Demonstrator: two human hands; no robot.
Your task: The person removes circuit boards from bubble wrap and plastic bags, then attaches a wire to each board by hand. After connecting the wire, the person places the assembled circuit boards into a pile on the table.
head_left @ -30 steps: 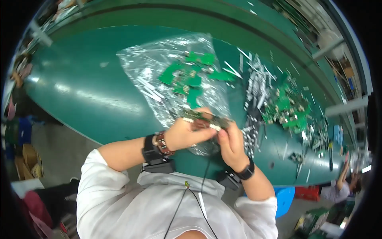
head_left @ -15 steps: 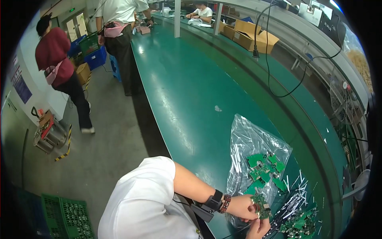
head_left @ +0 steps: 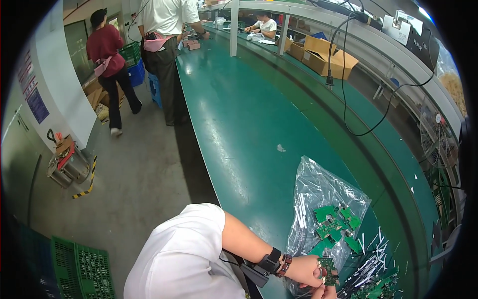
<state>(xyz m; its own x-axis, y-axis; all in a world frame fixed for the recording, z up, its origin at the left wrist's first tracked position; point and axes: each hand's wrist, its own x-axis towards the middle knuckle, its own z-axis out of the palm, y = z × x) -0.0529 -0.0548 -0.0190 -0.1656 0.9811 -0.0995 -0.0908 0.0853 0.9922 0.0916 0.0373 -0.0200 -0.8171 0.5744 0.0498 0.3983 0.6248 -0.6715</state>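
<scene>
My left hand [head_left: 302, 269] is closed on a small green circuit board [head_left: 326, 270], with its thumb against the board's face. At the lower edge of the view, my right hand [head_left: 323, 292] has its fingers pinched at the board's lower end; most of that hand is cut off. Just beyond them lies a clear plastic bag [head_left: 311, 189] with several green circuit boards [head_left: 331, 229] on it. To the right of my hands is a heap of thin white and black strips [head_left: 366, 261], beside a pile of green board pieces [head_left: 381, 286].
The long green workbench [head_left: 239, 134] runs away from me. A black cable [head_left: 343, 99] hangs over its right side, near an open cardboard box [head_left: 318, 57]. Green crates [head_left: 82, 269] stand on the floor at lower left. Several people are farther off.
The whole view has shifted, so the bench and bag sit lower. The person in red has walked farther away. My hands still hold the circuit board, which is turned slightly.
</scene>
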